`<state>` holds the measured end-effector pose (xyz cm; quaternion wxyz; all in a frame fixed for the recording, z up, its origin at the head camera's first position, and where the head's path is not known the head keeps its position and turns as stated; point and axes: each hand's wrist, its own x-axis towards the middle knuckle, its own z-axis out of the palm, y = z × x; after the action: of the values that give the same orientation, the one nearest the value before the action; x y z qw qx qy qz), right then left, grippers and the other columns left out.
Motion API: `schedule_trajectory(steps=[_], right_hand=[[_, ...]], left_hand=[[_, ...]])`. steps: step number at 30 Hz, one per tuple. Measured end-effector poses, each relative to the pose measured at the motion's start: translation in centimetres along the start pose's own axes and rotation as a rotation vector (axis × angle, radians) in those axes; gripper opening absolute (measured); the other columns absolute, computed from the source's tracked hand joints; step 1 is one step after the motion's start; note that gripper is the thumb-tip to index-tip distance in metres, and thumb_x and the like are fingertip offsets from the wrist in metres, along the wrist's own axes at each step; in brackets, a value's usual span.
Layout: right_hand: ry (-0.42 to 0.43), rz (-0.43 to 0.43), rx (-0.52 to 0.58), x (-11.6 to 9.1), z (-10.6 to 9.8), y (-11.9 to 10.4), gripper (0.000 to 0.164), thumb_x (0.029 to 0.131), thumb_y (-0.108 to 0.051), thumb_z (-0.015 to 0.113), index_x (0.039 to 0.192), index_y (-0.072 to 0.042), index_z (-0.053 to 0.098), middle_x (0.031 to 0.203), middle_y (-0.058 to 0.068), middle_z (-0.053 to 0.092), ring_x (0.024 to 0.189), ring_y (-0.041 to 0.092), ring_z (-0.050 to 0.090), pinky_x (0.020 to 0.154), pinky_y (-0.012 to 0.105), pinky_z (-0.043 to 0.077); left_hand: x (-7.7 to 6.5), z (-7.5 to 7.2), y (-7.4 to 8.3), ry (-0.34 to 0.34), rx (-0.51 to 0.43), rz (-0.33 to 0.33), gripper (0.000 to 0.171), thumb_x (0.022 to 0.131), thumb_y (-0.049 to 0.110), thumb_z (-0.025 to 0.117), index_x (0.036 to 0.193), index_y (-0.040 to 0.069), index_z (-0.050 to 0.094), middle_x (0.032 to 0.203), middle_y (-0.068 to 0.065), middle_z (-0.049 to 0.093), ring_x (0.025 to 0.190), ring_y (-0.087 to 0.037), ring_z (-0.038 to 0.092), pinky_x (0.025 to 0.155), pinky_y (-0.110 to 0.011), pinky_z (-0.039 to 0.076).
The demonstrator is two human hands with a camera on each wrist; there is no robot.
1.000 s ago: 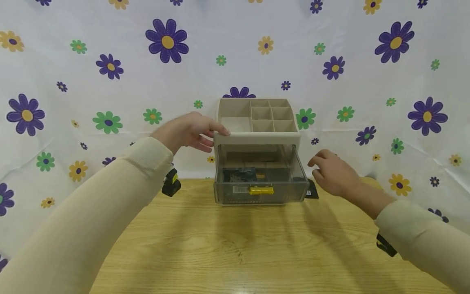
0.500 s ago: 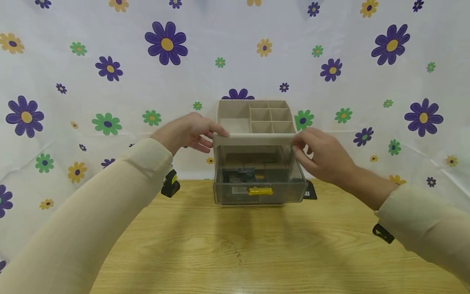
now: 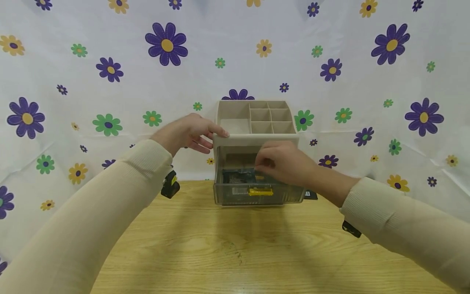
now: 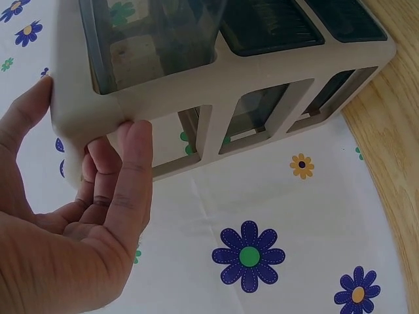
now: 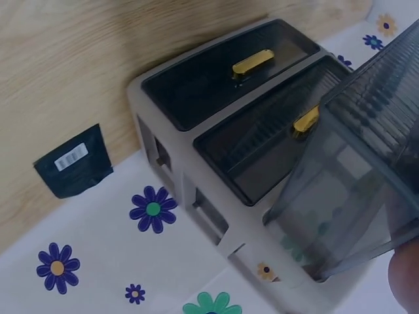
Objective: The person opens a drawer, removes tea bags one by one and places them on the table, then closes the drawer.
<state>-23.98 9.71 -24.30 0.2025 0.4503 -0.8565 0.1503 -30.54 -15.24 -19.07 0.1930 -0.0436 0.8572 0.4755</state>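
Note:
A cream desktop drawer organizer [image 3: 256, 140] stands on the table, its clear grey top drawer [image 3: 242, 199] pulled out. In the head view my left hand [image 3: 198, 132] holds the organizer's upper left corner; the left wrist view shows thumb and fingers bent around that corner. My right hand [image 3: 284, 161] is over the drawer, fingers loosely bent, their tips close to a dark packet [image 3: 235, 177] inside. Nothing shows between those fingers. Only a fingertip [image 5: 404, 275] appears in the right wrist view, behind the drawer wall. A yellow handle [image 3: 260, 191] is on the drawer's front.
Two lower drawers, one with a yellow handle [image 5: 253, 63], are closed. Another dark packet [image 5: 73, 161] with a white label lies on the wooden table [image 3: 205, 245] right of the organizer. Divided compartments [image 3: 271, 116] form its top. A flowered cloth [image 3: 121, 90] hangs behind.
My right hand has moved left from beside the organizer, past its upper right corner, to over the pulled-out drawer. The left hand has kept its hold on the corner.

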Motion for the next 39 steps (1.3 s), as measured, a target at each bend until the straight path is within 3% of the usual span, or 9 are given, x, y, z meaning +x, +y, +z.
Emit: schedule_trajectory(steps=[8, 12, 15, 19, 27, 39], right_hand=[[-0.119, 0.061, 0.038, 1.4, 1.3, 0.0, 0.005, 0.082, -0.019, 0.072, 0.081, -0.014, 0.07, 0.079, -0.003, 0.065, 0.072, 0.008, 0.058, 0.064, 0.019, 0.051], [-0.243, 0.117, 0.01, 1.9, 1.7, 0.1, 0.033, 0.082, -0.034, 0.07, 0.105, -0.011, 0.069, 0.1, 0.002, 0.067, 0.09, 0.014, 0.061, 0.078, 0.028, 0.054], [-0.375, 0.148, -0.005, 2.3, 2.0, 0.2, 0.057, 0.081, -0.041, 0.069, 0.126, -0.009, 0.057, 0.122, 0.007, 0.061, 0.111, 0.019, 0.056, 0.096, 0.035, 0.048], [-0.471, 0.152, 0.008, 2.7, 2.3, 0.2, 0.067, 0.079, -0.034, 0.073, 0.135, -0.007, 0.048, 0.128, 0.009, 0.056, 0.118, 0.022, 0.052, 0.104, 0.038, 0.042], [-0.411, 0.109, 0.013, 2.8, 2.6, 0.3, 0.057, 0.075, -0.024, 0.078, 0.122, -0.001, 0.055, 0.115, 0.012, 0.062, 0.108, 0.024, 0.058, 0.099, 0.037, 0.047], [-0.375, 0.054, 0.078, 2.5, 2.7, 0.7, 0.042, 0.083, -0.019, 0.07, 0.118, -0.001, 0.056, 0.113, 0.012, 0.064, 0.106, 0.024, 0.062, 0.095, 0.038, 0.049]], left_hand=[[0.0, 0.1, 0.0, -0.001, 0.001, -0.001, 0.059, 0.077, 0.035, 0.074, 0.122, 0.008, 0.047, 0.122, -0.011, 0.05, 0.101, -0.028, 0.059, 0.085, -0.041, 0.055], [-0.1, 0.1, 0.0, -0.001, 0.012, 0.004, 0.061, 0.076, 0.035, 0.075, 0.123, 0.008, 0.046, 0.122, -0.011, 0.05, 0.102, -0.028, 0.059, 0.082, -0.039, 0.057], [-0.1, 0.0, 0.0, -0.001, 0.01, 0.005, 0.062, 0.076, 0.035, 0.075, 0.124, 0.008, 0.045, 0.123, -0.012, 0.05, 0.104, -0.03, 0.058, 0.08, -0.038, 0.057], [-0.1, -0.1, 0.0, -0.009, 0.007, 0.005, 0.063, 0.077, 0.035, 0.074, 0.126, 0.009, 0.045, 0.124, -0.012, 0.049, 0.107, -0.031, 0.057, 0.083, -0.039, 0.056], [-0.2, -0.1, 0.0, -0.003, 0.01, 0.007, 0.063, 0.076, 0.035, 0.074, 0.126, 0.009, 0.046, 0.124, -0.011, 0.049, 0.106, -0.03, 0.057, 0.086, -0.04, 0.055], [-0.3, 0.1, 0.1, 0.011, 0.004, 0.002, 0.06, 0.077, 0.034, 0.074, 0.124, 0.008, 0.047, 0.122, -0.011, 0.05, 0.103, -0.029, 0.059, 0.082, -0.038, 0.057]])
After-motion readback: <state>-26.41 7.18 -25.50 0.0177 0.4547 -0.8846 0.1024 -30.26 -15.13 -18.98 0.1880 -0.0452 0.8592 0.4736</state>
